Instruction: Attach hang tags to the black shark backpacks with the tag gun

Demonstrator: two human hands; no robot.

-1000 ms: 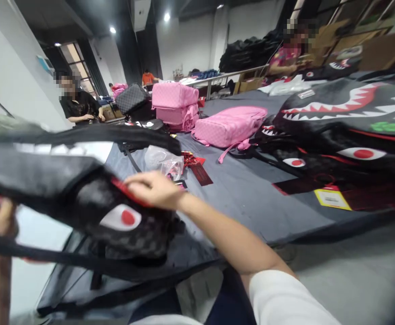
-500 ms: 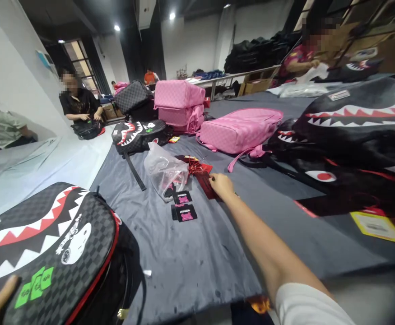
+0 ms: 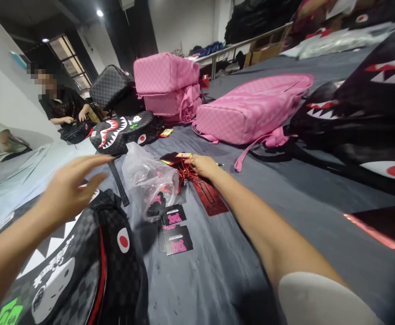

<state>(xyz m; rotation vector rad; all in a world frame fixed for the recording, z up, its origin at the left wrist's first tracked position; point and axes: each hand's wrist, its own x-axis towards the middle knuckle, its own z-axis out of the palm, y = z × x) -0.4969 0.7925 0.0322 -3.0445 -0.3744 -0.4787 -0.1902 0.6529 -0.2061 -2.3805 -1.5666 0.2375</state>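
Note:
My left hand [image 3: 72, 187] is raised over a black checkered backpack [image 3: 78, 266] with a shark-mouth print. Its fingers are stretched out and hold nothing. Farther forward, my right hand [image 3: 202, 166] reaches into a bunch of red-corded hang tags [image 3: 188, 174], its fingers closed at the corded ends. Below that hand a dark red tag [image 3: 211, 198] lies flat on the cloth. Left of the bunch sits a crumpled clear plastic bag [image 3: 146, 176], with black cards bearing a pink bear [image 3: 178, 241] spilled in front of it.
A pink backpack [image 3: 231, 119] lies beyond my right hand, and two more pink ones [image 3: 166, 74] are stacked behind. Dark shark-print bags [image 3: 360, 122] crowd the right side. Another shark-print bag [image 3: 116, 135] lies at the back left, near a co-worker [image 3: 65, 104] handling a black bag.
My left hand has lifted off the near backpack and moved forward and right. My right hand has shifted from the dark red tag to the corded end of the bunch. The view has moved closer.

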